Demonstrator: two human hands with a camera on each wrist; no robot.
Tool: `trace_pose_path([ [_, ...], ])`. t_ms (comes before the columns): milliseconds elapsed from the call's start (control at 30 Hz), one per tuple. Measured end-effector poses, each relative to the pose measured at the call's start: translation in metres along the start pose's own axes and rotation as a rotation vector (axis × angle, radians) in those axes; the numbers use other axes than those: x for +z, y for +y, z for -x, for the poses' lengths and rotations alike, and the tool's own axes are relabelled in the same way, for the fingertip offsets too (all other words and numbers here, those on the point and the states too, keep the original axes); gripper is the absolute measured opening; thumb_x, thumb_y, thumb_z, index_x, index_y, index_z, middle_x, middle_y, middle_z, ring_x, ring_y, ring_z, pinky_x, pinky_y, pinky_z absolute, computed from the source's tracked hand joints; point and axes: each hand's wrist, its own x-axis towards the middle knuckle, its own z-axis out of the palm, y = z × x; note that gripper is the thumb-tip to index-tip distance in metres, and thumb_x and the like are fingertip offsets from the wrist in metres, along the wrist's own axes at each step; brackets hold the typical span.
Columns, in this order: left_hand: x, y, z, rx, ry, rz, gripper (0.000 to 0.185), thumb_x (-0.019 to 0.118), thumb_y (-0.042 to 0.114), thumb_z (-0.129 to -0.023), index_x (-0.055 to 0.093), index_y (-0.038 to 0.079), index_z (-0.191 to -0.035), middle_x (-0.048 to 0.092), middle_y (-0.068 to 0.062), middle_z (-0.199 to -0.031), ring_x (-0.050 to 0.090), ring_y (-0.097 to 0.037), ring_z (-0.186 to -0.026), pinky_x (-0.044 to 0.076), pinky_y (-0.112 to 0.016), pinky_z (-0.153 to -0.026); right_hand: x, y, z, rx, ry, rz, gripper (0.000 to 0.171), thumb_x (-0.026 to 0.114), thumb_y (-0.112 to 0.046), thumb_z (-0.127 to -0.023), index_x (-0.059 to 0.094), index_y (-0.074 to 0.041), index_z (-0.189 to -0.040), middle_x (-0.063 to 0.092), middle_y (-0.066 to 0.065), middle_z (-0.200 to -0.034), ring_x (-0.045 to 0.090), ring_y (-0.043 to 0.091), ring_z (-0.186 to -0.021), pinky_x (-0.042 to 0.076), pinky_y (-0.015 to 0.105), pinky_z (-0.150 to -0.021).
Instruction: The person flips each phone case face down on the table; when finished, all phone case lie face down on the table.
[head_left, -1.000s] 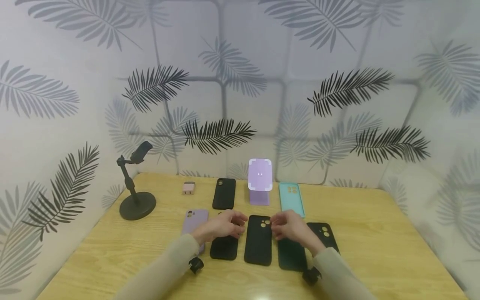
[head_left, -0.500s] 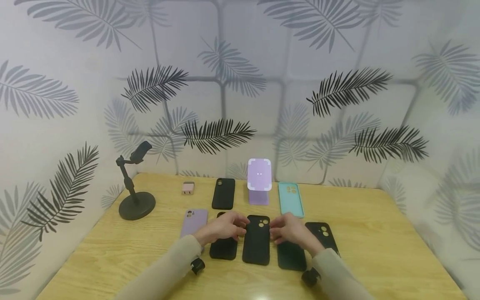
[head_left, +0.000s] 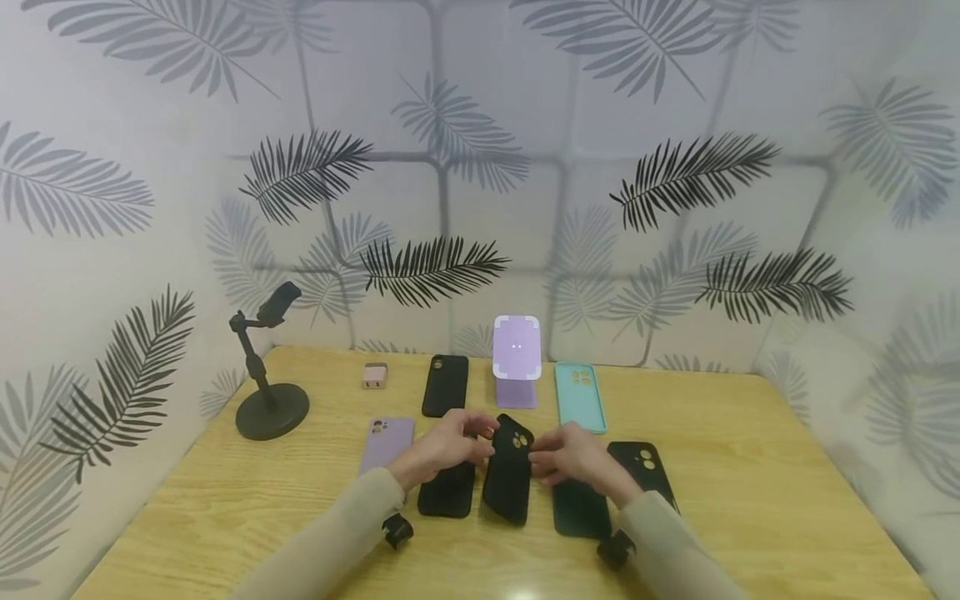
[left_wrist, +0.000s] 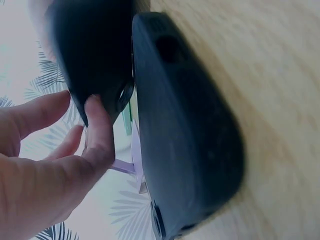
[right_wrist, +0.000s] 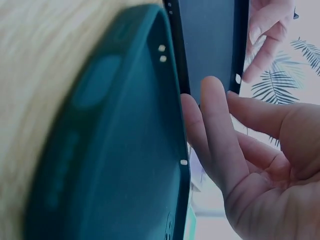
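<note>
A black phone case (head_left: 510, 475) with camera cutouts stands tilted off the table in the head view, its left side raised. My left hand (head_left: 453, 446) pinches its left edge between thumb and fingers; the left wrist view shows the thumb and a finger on either side of that edge. My right hand (head_left: 573, 458) has its fingertips at the opposite edge, thumb and fingers around the corner of the case in the right wrist view. Beneath the left hand lies another black phone case (head_left: 446, 492). A dark green phone case (right_wrist: 145, 135) lies under the right hand.
A lilac phone case (head_left: 386, 442) lies left, a dark case (head_left: 645, 467) right. Farther back are a black case (head_left: 446, 386), a turquoise case (head_left: 580, 408), a purple stand (head_left: 517, 350) and a pink charger (head_left: 374, 376). A black phone holder (head_left: 272, 410) stands back left.
The middle black phone case lay flat between my hands; now it is lifted and tilted. Both hands have closed in on its edges, the left rising slightly.
</note>
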Motion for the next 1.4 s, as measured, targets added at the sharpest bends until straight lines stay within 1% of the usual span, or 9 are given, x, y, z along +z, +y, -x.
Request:
trace_pose_path([
  [267, 0.003, 0.003, -0.002, -0.013, -0.007, 0.152, 0.059, 0.069, 0.003, -0.090, 0.042, 0.005, -0.142, 0.056, -0.023, -0.127, 0.069, -0.021, -0.085, 0.059, -0.047, -0.083, 0.004, -0.006, 0.001, 0.010, -0.078, -0.100, 0.042, 0.057, -0.027, -0.101, 0.064, 0.009, -0.119, 0.071, 0.024, -0.110, 0.071, 0.033, -0.099, 0.061, 0.042, -0.075],
  [467, 0.007, 0.006, -0.001, -0.006, -0.026, 0.187, 0.057, 0.064, 0.008, -0.095, 0.039, 0.007, -0.145, 0.051, -0.025, -0.135, 0.069, -0.025, -0.094, 0.057, -0.051, -0.087, 0.005, -0.010, 0.003, 0.034, -0.106, -0.133, 0.055, 0.051, -0.041, -0.102, 0.063, 0.009, -0.122, 0.068, 0.025, -0.117, 0.069, 0.035, -0.104, 0.060, 0.044, -0.078],
  [633, 0.010, 0.004, 0.001, -0.013, -0.061, 0.196, 0.050, 0.057, 0.010, -0.099, 0.041, 0.013, -0.146, 0.048, -0.024, -0.137, 0.067, -0.030, -0.102, 0.057, -0.049, -0.087, 0.006, -0.011, 0.004, 0.024, -0.132, -0.176, 0.057, 0.049, -0.042, -0.102, 0.061, 0.009, -0.124, 0.067, 0.025, -0.119, 0.069, 0.036, -0.104, 0.060, 0.044, -0.079],
  [833, 0.014, 0.001, 0.001, -0.024, -0.127, 0.174, 0.052, 0.061, 0.010, -0.097, 0.043, 0.014, -0.146, 0.051, -0.023, -0.133, 0.066, -0.029, -0.105, 0.059, -0.045, -0.085, 0.008, -0.010, 0.003, 0.006, -0.151, -0.202, 0.055, 0.049, -0.040, -0.103, 0.060, 0.009, -0.126, 0.067, 0.025, -0.117, 0.070, 0.034, -0.103, 0.060, 0.044, -0.080],
  [933, 0.013, 0.001, 0.001, -0.042, -0.142, 0.130, 0.054, 0.064, 0.011, -0.096, 0.045, 0.015, -0.146, 0.049, -0.023, -0.135, 0.063, -0.030, -0.110, 0.058, -0.044, -0.087, 0.007, -0.008, 0.002, 0.011, -0.172, -0.241, 0.055, 0.049, -0.038, -0.103, 0.057, 0.010, -0.129, 0.067, 0.026, -0.117, 0.070, 0.033, -0.103, 0.060, 0.044, -0.081],
  [1067, 0.012, 0.001, 0.001, -0.055, -0.188, 0.061, 0.057, 0.065, 0.010, -0.094, 0.044, 0.012, -0.147, 0.049, -0.023, -0.139, 0.058, -0.032, -0.119, 0.056, -0.044, -0.091, 0.003, -0.005, 0.003, 0.049, -0.198, -0.317, 0.053, 0.049, -0.032, -0.104, 0.047, 0.009, -0.138, 0.068, 0.024, -0.116, 0.070, 0.031, -0.100, 0.060, 0.043, -0.080],
  [1167, 0.012, 0.000, 0.002, -0.054, -0.208, 0.023, 0.057, 0.065, 0.008, -0.094, 0.043, 0.007, -0.147, 0.051, -0.023, -0.140, 0.057, -0.032, -0.121, 0.056, -0.044, -0.091, -0.001, -0.003, 0.006, 0.074, -0.191, -0.332, 0.052, 0.049, -0.026, -0.104, 0.042, 0.008, -0.142, 0.069, 0.021, -0.113, 0.071, 0.028, -0.095, 0.061, 0.040, -0.077],
  [1267, 0.011, -0.001, 0.004, -0.051, -0.201, -0.009, 0.056, 0.065, 0.007, -0.093, 0.044, 0.004, -0.145, 0.051, -0.024, -0.139, 0.059, -0.033, -0.119, 0.056, -0.044, -0.091, -0.004, 0.000, 0.008, 0.071, -0.165, -0.291, 0.052, 0.049, -0.022, -0.103, 0.039, 0.011, -0.143, 0.069, 0.021, -0.109, 0.071, 0.025, -0.089, 0.061, 0.038, -0.073],
  [1400, 0.009, -0.002, 0.004, -0.049, -0.186, -0.048, 0.053, 0.066, 0.008, -0.093, 0.048, 0.003, -0.143, 0.051, -0.025, -0.139, 0.060, -0.033, -0.118, 0.056, -0.044, -0.090, -0.008, 0.002, 0.009, 0.043, -0.097, -0.191, 0.052, 0.053, -0.016, -0.101, 0.039, 0.016, -0.140, 0.069, 0.022, -0.107, 0.071, 0.022, -0.081, 0.061, 0.036, -0.068],
])
